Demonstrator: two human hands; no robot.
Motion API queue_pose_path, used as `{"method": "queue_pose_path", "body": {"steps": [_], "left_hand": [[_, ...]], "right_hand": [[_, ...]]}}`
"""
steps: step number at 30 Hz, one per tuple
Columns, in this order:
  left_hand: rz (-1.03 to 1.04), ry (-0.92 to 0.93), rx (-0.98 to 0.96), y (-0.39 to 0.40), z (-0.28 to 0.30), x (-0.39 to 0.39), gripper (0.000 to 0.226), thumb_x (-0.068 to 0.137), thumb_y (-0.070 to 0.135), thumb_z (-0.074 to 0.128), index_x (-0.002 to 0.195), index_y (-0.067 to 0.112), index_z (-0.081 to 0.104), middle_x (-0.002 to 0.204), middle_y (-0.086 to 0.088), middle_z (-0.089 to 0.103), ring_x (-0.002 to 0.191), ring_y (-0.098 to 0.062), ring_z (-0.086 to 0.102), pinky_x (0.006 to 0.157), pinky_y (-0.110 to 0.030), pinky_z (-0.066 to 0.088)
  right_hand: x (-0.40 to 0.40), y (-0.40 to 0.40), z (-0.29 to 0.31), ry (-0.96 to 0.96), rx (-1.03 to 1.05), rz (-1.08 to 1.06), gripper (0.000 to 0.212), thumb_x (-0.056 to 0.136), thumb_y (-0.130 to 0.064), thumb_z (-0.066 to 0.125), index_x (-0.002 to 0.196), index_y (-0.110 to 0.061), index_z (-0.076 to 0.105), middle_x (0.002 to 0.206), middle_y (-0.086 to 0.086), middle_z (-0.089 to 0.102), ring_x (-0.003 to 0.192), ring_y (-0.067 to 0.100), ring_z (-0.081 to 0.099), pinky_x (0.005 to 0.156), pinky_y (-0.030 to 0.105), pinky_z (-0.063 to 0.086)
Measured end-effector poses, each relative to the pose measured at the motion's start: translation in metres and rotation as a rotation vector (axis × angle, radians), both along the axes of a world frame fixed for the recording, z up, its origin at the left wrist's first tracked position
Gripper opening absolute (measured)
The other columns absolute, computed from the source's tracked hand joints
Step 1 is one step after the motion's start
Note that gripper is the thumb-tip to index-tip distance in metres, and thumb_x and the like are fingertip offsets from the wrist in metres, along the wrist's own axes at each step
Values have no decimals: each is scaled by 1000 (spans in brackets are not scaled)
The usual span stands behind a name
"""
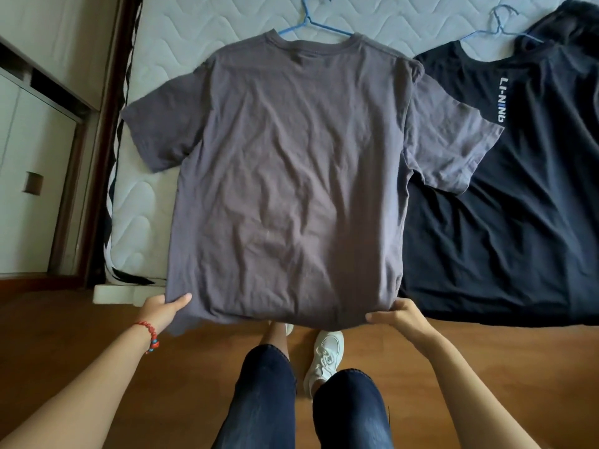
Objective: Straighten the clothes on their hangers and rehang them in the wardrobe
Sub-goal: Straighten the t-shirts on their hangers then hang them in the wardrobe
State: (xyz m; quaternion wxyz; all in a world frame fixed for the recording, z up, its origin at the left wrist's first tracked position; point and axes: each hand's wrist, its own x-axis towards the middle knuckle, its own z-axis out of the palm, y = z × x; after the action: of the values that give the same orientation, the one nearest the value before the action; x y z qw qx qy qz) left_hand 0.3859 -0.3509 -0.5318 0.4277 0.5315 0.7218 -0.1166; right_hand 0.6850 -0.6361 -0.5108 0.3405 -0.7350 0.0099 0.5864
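Observation:
A grey T-shirt (288, 176) lies flat on the mattress (207, 17) on a blue hanger (309, 22), whose hook sticks out past the collar. My left hand (163, 307) grips the shirt's bottom left corner, thumb on top of the hem. At the bottom right corner my right hand (397, 314) holds the hem, fingers curled over the cloth. The hem hangs a little over the bed's edge. To the right lies a black T-shirt (505, 202) with white lettering, on a second blue hanger (500, 25). The grey shirt's right sleeve overlaps it.
A white wardrobe or cabinet (29, 150) stands at the left beside the dark wooden bed frame (97, 150). A white foam block (126, 294) sits at the bed's foot. Wooden floor (97, 367) lies below, with my legs and white shoes.

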Motion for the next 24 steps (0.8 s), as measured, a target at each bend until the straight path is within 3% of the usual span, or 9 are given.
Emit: {"method": "queue_pose_path", "body": {"steps": [4,8,10,13,16,19,21,24], "left_hand": [[107,-61,41,-6,10,1,35,85,23,62,102,-8,63,108,-24,65,98,-38,61,81,-36,44],[222,-142,32,-11,17,-5,34,85,27,63,99,-5,62,106,-24,65,93,-33,61,87,-43,47],[273,-204,10,-12,22,-6,35,85,28,62,101,-3,61,104,-20,64,95,-32,60,90,-45,46],[295,-284,12,-17,38,-1,27,88,25,58,104,4,61,101,-14,61,93,-27,57,85,-37,44],[242,-272,28,-22,47,-7,27,86,23,61,102,1,64,102,-17,63,91,-27,58,84,-37,43],[148,-194,78,-28,50,-15,30,88,24,59,97,-3,65,103,-19,65,92,-29,59,82,-36,42],[115,-161,124,-30,51,-18,28,90,24,56,97,-2,64,97,-14,61,89,-27,56,79,-33,40],[73,-119,200,-31,48,-26,23,91,22,54,81,2,58,82,-14,54,80,-26,49,69,-31,35]], "right_hand": [[-5,4,17,44,117,-345,36,58,-11,71,92,-1,68,86,10,74,85,25,67,76,31,52],[-12,9,43,258,364,-662,18,78,-17,57,89,-7,67,77,4,73,71,17,68,68,28,52],[-11,9,53,269,428,-707,22,87,-19,47,90,-10,67,79,2,74,72,14,69,64,23,55],[-10,5,61,173,372,-495,24,82,-11,57,104,-6,64,87,4,74,79,16,71,62,22,56],[-10,-11,52,-43,101,-22,20,78,0,67,97,-4,63,83,1,70,79,18,66,59,14,52],[-11,-37,39,-144,-114,309,13,74,-3,71,85,-7,67,81,5,68,81,20,62,73,29,50],[-13,-54,37,-194,-144,240,6,75,-3,69,82,-3,68,78,7,67,75,19,60,70,33,47],[-20,-77,33,-281,-199,5,6,79,0,61,77,2,67,69,7,61,71,21,54,63,32,39]]}}
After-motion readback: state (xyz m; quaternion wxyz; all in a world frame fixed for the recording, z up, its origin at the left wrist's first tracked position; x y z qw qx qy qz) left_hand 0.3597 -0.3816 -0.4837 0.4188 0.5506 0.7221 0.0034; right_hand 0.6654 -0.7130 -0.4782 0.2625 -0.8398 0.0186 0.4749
